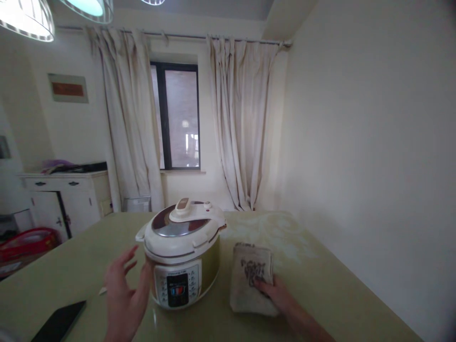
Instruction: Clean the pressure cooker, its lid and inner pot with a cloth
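Note:
On the table stands a white and gold electric pressure cooker (pixel 183 249), its lid on and its control panel facing me. My left hand (pixel 125 292) is raised at the cooker's left front side with the fingers apart and nothing in them. Whether it touches the cooker I cannot tell. To the right of the cooker lies a folded beige cloth (pixel 251 294) with dark printing. My right hand (pixel 272 290) grips the cloth's right edge, thumb on top; the other fingers are hidden.
The green table (pixel 313 294) meets the wall on the right. A black phone (pixel 60 320) lies at the near left. Further off are a white cabinet (pixel 81 194), a red basket (pixel 32 242), and curtains (pixel 238 123) beside a window (pixel 181 118). Lamps hang at upper left.

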`<state>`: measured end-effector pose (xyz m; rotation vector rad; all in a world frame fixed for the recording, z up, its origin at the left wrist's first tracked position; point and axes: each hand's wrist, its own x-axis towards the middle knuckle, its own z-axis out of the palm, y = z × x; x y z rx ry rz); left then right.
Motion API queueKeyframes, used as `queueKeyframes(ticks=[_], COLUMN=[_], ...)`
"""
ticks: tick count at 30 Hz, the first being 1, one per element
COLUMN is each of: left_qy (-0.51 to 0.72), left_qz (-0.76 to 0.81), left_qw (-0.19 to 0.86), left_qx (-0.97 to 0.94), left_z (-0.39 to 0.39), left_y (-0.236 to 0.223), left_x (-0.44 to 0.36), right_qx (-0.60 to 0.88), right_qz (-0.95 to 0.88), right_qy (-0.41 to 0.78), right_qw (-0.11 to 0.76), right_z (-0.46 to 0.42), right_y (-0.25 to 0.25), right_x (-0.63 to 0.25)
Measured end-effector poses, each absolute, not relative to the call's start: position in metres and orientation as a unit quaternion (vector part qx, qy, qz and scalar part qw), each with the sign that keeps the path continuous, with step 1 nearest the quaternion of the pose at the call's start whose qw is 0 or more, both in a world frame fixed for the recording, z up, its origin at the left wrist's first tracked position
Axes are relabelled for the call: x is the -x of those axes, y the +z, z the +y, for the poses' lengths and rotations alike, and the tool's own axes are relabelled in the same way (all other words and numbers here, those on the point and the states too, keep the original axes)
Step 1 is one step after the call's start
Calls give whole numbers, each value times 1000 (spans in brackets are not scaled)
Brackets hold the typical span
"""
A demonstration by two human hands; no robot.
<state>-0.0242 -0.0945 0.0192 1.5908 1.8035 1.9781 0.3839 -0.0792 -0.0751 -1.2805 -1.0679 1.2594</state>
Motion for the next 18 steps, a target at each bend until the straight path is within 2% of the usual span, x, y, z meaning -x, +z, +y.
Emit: queueKeyframes(ticks=[2,6,8,11,18], left_qy=[579,405,288,211,217], left_qz=[570,632,711,745,710], left_qw=[-48,-130,-114,-75,-93], left_qx=[-581,-648,-632,-628,-664], left_z=[-89,-41,-13,15,25], left_y=[68,157,183,196,190], left_x=[-1,-45,-57,-61,-56], right_qx=[549,586,590,596,600], right_qz=[-481,-559,-588,-611,-588], right_qy=[519,430,403,381,389], right_qw=[444,399,379,355,378], right_z=[-97,-115,-119,-123,-130], right_y=[-70,-54,-55,-68,-86], right_x=[-401,-407,-405,-407,-414])
